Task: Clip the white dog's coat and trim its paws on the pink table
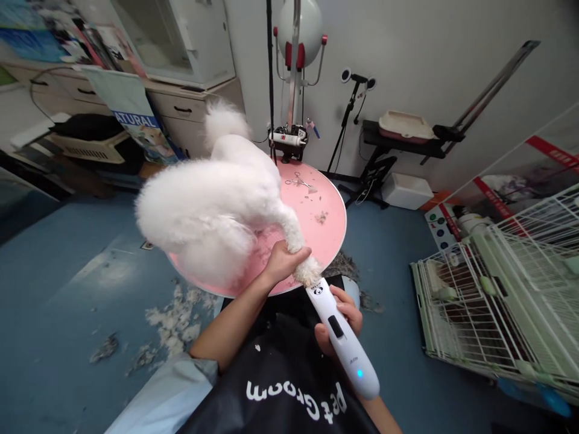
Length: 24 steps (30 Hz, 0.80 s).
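Note:
A fluffy white dog [217, 187] stands on a round pink grooming table [328, 205], one leg stretched toward me. My left hand [286, 260] is closed around that leg [294, 232], just above the paw [308, 271]. In my right hand [346, 313] is a white electric clipper [346, 343] with a black switch and a lit blue light. Its blade end meets the fur of the paw; the blade itself is hidden there. Scissors [297, 181] and bits of cut fur [321, 217] lie on the table top beyond the leg.
Clumps of cut fur [176, 319] litter the blue floor [58, 289]. White wire cages [470, 301] stand at the right. A pole with a dryer [301, 30] rises behind the table. Drawers [181, 108] line the back left, and a lamp stand [348, 114] is by the wall.

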Tool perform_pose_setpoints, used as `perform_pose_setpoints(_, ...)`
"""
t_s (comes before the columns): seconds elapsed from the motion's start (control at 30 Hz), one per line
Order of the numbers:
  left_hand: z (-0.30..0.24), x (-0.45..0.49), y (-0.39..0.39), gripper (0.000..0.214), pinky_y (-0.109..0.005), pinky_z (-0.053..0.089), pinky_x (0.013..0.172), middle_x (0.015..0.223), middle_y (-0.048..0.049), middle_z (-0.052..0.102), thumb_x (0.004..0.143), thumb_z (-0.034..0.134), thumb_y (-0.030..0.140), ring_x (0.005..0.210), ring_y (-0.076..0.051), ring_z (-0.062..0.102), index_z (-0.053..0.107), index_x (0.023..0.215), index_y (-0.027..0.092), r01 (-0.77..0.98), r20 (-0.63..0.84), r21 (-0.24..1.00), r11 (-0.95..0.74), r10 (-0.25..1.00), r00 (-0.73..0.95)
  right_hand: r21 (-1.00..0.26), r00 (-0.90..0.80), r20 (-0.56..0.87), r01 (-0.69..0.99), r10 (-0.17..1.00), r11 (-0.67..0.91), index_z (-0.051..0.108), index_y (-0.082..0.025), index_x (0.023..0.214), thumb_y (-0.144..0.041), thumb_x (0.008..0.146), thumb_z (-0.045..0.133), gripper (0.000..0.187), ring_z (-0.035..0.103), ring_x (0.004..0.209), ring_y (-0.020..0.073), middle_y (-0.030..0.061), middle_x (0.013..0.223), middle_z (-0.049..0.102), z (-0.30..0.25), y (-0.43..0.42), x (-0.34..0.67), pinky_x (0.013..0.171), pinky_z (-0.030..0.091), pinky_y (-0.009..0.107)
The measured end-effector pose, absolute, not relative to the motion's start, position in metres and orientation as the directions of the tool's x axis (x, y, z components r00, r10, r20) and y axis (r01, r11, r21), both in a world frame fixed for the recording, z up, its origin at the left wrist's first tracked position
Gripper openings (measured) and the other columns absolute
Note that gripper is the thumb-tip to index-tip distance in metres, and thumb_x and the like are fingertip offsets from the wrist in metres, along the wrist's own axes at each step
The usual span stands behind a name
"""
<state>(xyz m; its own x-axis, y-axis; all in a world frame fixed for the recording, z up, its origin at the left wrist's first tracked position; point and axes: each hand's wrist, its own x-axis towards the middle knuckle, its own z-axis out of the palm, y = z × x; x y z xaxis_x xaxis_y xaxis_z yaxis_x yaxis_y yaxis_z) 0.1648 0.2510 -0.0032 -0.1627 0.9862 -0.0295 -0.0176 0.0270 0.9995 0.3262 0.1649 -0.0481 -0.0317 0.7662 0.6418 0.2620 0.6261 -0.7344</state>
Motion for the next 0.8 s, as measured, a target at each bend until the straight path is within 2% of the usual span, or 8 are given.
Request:
perform_pose_setpoints(0.13, -0.004, 0.16, 0.25, 0.026, -0.02, 0.035, 0.048, 0.053, 0.0032, 0.05, 0.067, 0.065, 0.034, 0.05, -0.009, 0.047, 0.05, 0.056, 0.016, -0.013, -0.034, 0.999, 0.032, 0.986, -0.166, -0.673, -0.008, 0.719, 0.246, 0.695, 0.698, 0.041, -0.028, 0.114, -0.039, 0.084, 0.057, 0.036, 0.061, 0.101, 0.0258, 0.01, 0.117, 0.055, -0.042, 0.163, 0.322, 0.076, 0.053, 0.041)
perform_pose_setpoints(0.4, -0.005, 0.157, 0.252, 0.025, -0.02, 0.038, 0.05, 0.054, 0.0024, 0.053, 0.068, 0.066, 0.035, 0.052, -0.01, 0.05, 0.054, 0.057, 0.015, 0.027, -0.023, 0.999, 0.029, 0.981, -0.193, -0.667, 0.003, 0.715, 0.303, 0.699, 0.681, 0.04, -0.029, 0.115, -0.041, 0.082, 0.057, 0.039, 0.06, 0.102, 0.0261, 0.009, 0.117, 0.055, -0.053, 0.164, 0.318, 0.078, 0.054, 0.043)
perform_pose_setpoints(0.6, -0.005, 0.155, 0.251, 0.028, -0.019, 0.036, 0.048, 0.054, 0.0031, 0.05, 0.07, 0.065, 0.035, 0.051, -0.009, 0.047, 0.051, 0.057, 0.015, 0.027, -0.021, 0.999, 0.026, 0.984, -0.177, -0.628, -0.054, 0.741, 0.297, 0.67, 0.719, 0.04, -0.026, 0.118, -0.034, 0.081, 0.061, 0.043, 0.059, 0.107, 0.0278, 0.0114, 0.121, 0.053, -0.057, 0.173, 0.313, 0.081, 0.054, 0.045)
perform_pose_setpoints(0.8, -0.004, 0.154, 0.25, 0.03, -0.019, 0.034, 0.046, 0.052, 0.0033, 0.049, 0.071, 0.065, 0.036, 0.049, -0.008, 0.046, 0.048, 0.057, 0.016, 0.021, -0.038, 0.999, 0.042, 0.99, -0.139, -0.649, -0.182, 0.676, 0.311, 0.714, 0.694, 0.038, -0.029, 0.121, -0.027, 0.079, 0.064, 0.049, 0.058, 0.115, 0.0308, 0.013, 0.13, 0.05, -0.044, 0.177, 0.309, 0.086, 0.053, 0.049)
